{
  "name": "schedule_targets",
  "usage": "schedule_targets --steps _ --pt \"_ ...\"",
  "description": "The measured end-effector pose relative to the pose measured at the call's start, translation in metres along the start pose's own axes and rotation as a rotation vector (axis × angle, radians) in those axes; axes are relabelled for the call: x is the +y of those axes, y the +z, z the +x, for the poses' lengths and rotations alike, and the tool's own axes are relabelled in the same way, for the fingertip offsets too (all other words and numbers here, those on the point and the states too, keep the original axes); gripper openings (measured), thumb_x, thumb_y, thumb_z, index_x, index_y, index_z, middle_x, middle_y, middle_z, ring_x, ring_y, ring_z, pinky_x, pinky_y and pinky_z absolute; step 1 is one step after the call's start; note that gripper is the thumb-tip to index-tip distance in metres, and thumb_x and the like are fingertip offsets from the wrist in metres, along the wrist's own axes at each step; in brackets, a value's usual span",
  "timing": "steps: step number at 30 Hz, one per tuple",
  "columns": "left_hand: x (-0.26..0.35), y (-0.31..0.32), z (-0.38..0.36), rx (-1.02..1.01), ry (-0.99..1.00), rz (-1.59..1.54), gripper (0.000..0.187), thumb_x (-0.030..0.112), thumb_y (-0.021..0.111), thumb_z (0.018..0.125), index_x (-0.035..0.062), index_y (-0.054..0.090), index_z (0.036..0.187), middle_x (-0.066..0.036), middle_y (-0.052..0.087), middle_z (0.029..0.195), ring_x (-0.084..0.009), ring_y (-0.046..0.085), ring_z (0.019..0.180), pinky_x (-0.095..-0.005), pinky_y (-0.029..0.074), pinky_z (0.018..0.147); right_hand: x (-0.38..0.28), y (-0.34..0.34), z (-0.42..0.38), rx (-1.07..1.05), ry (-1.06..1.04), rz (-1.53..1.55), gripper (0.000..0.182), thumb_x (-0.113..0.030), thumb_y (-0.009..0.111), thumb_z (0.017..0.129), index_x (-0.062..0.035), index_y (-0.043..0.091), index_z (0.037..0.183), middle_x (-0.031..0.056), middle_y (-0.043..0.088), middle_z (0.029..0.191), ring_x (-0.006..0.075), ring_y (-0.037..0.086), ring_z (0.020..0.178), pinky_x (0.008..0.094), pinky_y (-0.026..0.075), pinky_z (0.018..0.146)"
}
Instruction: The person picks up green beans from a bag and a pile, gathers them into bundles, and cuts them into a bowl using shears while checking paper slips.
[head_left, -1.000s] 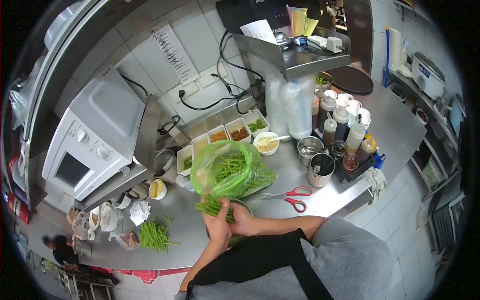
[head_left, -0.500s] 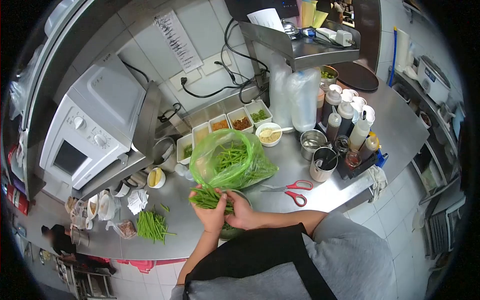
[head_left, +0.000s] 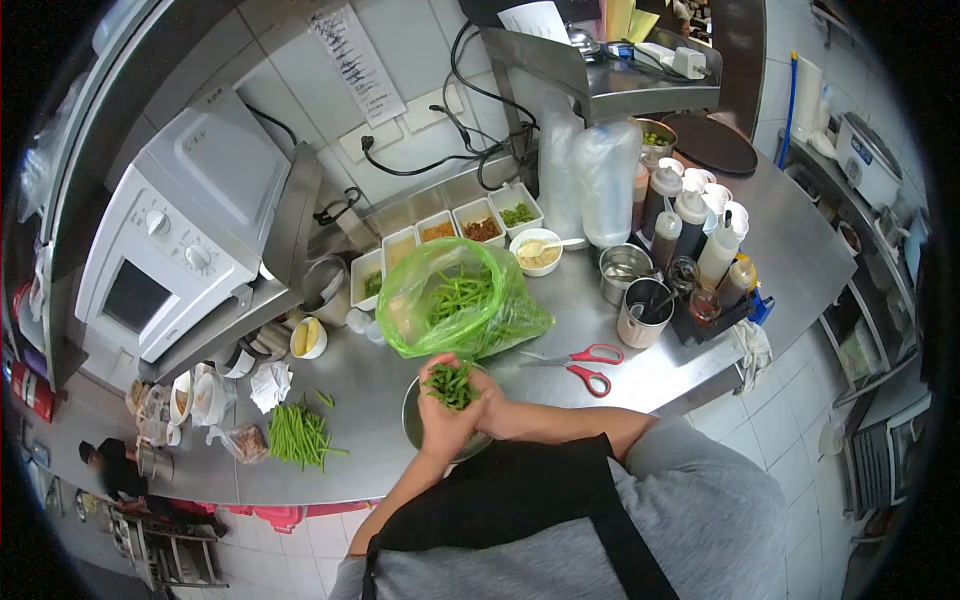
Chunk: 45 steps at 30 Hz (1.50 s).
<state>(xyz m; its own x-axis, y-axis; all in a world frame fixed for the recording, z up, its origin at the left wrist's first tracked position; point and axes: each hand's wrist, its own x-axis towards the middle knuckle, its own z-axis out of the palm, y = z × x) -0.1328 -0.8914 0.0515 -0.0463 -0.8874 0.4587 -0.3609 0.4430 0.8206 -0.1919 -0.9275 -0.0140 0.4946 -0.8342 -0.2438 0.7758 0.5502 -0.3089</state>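
Note:
My left hand and my right hand are together, closed around a bunch of green beans. The bunch's cut or tip ends point up towards me. Directly under the hands is a metal bowl, its inside mostly hidden by them. Just beyond, an open green plastic bag holds more green beans. A loose pile of green beans lies on the counter to the left. Red-handled scissors lie spread on the right.
A steel counter carries everything. White containers of chopped ingredients line the back, beside a small bowl with a spoon. Squeeze bottles and a cup stand right. A microwave sits upper left. Another person is far left.
The bunch has turned from lying sideways, pointing left, to having its ends facing up. My hands have drawn closer around it, and more of the bowl's left side shows.

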Motion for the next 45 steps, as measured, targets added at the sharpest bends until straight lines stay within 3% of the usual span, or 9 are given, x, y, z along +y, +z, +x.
schedule_targets --steps 14,18,23,27,28,31,36,40,45 --pt "-0.005 -0.016 0.020 0.306 -0.189 -0.706 0.054 -0.012 0.062 0.071 0.0085 0.037 0.115 -0.006 0.054 0.089 -0.0133 0.056 0.081 -0.0261 0.048 0.071 -0.011 0.038 -0.015 0.018 0.058 0.187 0.042 -0.035 0.029 0.096 -0.0083 0.052 0.119 0.0092 0.053 0.120 0.0240 0.048 0.113 0.0378 0.036 0.098" --pt "-0.015 -0.017 0.014 0.314 -0.246 -0.736 0.049 -0.008 0.063 0.074 0.0038 0.038 0.113 -0.006 0.055 0.089 -0.0135 0.056 0.079 -0.0273 0.049 0.070 -0.002 0.032 -0.011 0.019 0.036 0.098 0.037 -0.033 0.032 0.096 -0.0083 0.053 0.115 0.0080 0.054 0.118 0.0225 0.051 0.109 0.0366 0.040 0.094" --pt "-0.035 -0.018 0.012 0.486 -0.086 -0.284 0.042 -0.005 0.063 0.076 0.0052 0.039 0.109 -0.004 0.053 0.089 -0.0116 0.055 0.082 -0.0253 0.046 0.074 0.007 0.035 -0.016 0.086 0.086 0.025 0.034 -0.034 0.035 0.095 -0.0078 0.053 0.109 0.0086 0.057 0.110 0.0221 0.054 0.104 0.0378 0.042 0.091" --pt "-0.021 0.006 -0.006 0.392 -0.122 -0.470 0.042 -0.005 0.064 0.075 0.0059 0.040 0.108 -0.004 0.051 0.093 -0.0117 0.052 0.089 -0.0257 0.043 0.082 0.000 0.027 -0.005 -0.195 -0.095 -0.155 0.033 -0.036 0.037 0.095 -0.0079 0.053 0.103 0.0075 0.059 0.099 0.0209 0.057 0.097 0.0383 0.045 0.087" --pt "-0.024 0.007 -0.012 0.320 -0.155 -0.457 0.049 -0.003 0.068 0.071 0.0058 0.040 0.109 -0.004 0.049 0.098 -0.0125 0.050 0.093 -0.0267 0.042 0.085 -0.011 0.025 -0.011 -0.219 0.081 -0.101 0.034 -0.037 0.043 0.092 -0.0093 0.052 0.109 0.0053 0.058 0.103 0.0186 0.057 0.096 0.0328 0.045 0.084" --pt "-0.023 0.001 -0.014 0.171 -0.158 -0.391 0.051 0.000 0.069 0.066 0.0037 0.043 0.110 -0.006 0.052 0.104 -0.0150 0.053 0.098 -0.0280 0.043 0.086 -0.005 0.009 -0.003 -0.059 -0.023 -0.090 0.033 -0.037 0.038 0.094 -0.0086 0.053 0.101 0.0072 0.059 0.096 0.0211 0.057 0.094 0.0376 0.047 0.083" --pt "-0.034 -0.024 0.001 -0.071 -0.024 -0.239 0.059 0.008 0.078 0.062 0.0051 0.045 0.112 -0.005 0.057 0.095 -0.0152 0.057 0.090 -0.0283 0.046 0.082 -0.003 -0.021 0.034 -0.335 0.058 0.153 0.036 -0.039 0.038 0.094 -0.0082 0.053 0.104 0.0084 0.057 0.102 0.0228 0.056 0.098 0.0385 0.047 0.084" --pt "-0.019 -0.024 0.014 0.206 -0.307 -0.588 0.043 -0.001 0.069 0.072 0.0036 0.044 0.106 -0.004 0.055 0.091 -0.0117 0.055 0.082 -0.0277 0.047 0.074 0.002 0.006 0.019 -0.011 0.100 0.084 0.039 -0.036 0.033 0.095 -0.0078 0.050 0.117 0.0089 0.052 0.118 0.0227 0.051 0.108 0.0405 0.041 0.092" --pt "-0.033 -0.021 0.020 0.394 -0.181 -0.679 0.050 -0.010 0.063 0.072 0.0057 0.038 0.113 -0.005 0.055 0.088 -0.0135 0.056 0.083 -0.0279 0.048 0.074 -0.002 0.031 0.000 -0.042 0.031 0.087 0.033 -0.029 0.040 0.093 -0.0121 0.051 0.118 0.0093 0.053 0.120 0.0258 0.049 0.112 0.0416 0.037 0.098"
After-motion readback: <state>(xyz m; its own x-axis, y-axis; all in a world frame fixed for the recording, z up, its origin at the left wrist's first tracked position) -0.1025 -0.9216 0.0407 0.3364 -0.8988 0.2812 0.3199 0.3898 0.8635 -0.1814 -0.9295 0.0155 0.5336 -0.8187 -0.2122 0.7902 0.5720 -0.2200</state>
